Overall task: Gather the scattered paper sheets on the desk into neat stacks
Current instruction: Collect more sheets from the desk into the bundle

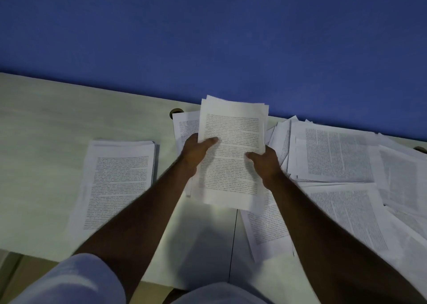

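Observation:
A bundle of printed sheets (231, 155) is held above the middle of the pale desk (46, 128). My left hand (196, 151) grips its left edge with the thumb across the text. My right hand (263, 162) grips its right edge. The bundle's top edges are uneven. A squared stack of printed pages (115, 183) lies flat on the desk to the left. Scattered, overlapping sheets (342, 165) cover the desk's right side, some at angles. One more sheet (184, 125) shows behind the held bundle.
A blue wall (208, 38) rises right behind the desk's far edge. A round cable hole (176, 112) sits at the back of the desk, partly covered by paper. A seam (233, 239) runs through the desktop. The near desk edge is just above my lap.

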